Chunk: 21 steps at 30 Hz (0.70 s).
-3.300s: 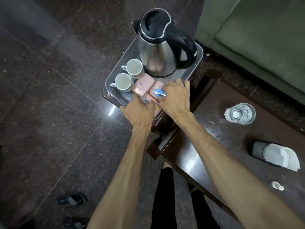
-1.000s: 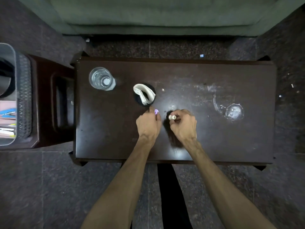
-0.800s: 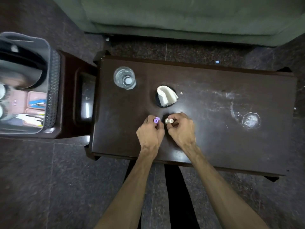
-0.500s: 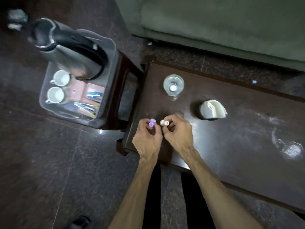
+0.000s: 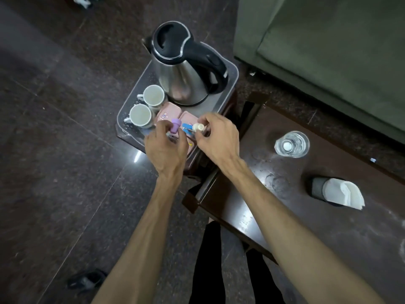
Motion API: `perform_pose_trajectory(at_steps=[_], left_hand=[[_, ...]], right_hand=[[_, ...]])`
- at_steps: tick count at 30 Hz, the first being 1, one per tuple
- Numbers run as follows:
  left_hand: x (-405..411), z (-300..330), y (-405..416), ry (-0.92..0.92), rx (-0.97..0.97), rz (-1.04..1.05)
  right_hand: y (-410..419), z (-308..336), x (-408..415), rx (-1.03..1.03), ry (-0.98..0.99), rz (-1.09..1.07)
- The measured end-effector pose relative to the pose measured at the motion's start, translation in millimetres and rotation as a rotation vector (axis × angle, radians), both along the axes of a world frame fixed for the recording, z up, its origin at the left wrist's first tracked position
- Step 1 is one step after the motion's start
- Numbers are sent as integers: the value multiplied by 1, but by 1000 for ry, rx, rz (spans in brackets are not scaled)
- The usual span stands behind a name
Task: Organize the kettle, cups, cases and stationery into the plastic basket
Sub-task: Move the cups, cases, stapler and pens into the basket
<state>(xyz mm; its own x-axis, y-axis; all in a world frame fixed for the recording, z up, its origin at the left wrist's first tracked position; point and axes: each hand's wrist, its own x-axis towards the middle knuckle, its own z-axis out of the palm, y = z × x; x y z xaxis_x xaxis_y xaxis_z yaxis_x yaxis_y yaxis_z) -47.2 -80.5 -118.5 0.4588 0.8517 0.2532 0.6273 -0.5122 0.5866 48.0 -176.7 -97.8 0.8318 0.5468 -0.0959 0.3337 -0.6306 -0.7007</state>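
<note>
1. Left hand [image 5: 164,148] pinching purple item [image 5: 176,126]; right hand [image 5: 219,139] pinching white item [image 5: 199,127]; both held over plastic basket [image 5: 232,73].
2. Could bounce off pink cases [image 5: 168,111] if released high; may strike cups [image 5: 140,115].

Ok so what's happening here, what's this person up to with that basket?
A person is packing a plastic basket that sits on a small stand. The kettle, two white cups and pink cases are already inside. The left hand holds a small purple item and the right hand a small white one, both above the basket's near end, not yet put down.
</note>
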Motion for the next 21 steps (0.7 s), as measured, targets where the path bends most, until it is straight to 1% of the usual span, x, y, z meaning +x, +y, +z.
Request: perform_pose_trajectory(at_steps=[5, 7, 10, 13, 15, 17, 21], left_hand=[[6, -17, 51, 85, 95, -84], [6, -25, 64, 172, 114, -111], [4, -39, 71, 331, 111, -160], [6, -42, 70, 406, 82, -134], [6, -40, 67, 403, 84, -108], [3, -37, 63, 361, 96, -91], [-1, -26, 45, 271, 79, -57]], right_hand=[[55, -6, 12, -72, -61, 126], [69, -12, 13, -93, -99, 161], [80, -24, 12, -196, -100, 232], [83, -30, 8, -220, -67, 241], [82, -29, 6, -215, -67, 233], [77, -26, 5, -198, -57, 225], [56, -16, 3, -104, -45, 141]])
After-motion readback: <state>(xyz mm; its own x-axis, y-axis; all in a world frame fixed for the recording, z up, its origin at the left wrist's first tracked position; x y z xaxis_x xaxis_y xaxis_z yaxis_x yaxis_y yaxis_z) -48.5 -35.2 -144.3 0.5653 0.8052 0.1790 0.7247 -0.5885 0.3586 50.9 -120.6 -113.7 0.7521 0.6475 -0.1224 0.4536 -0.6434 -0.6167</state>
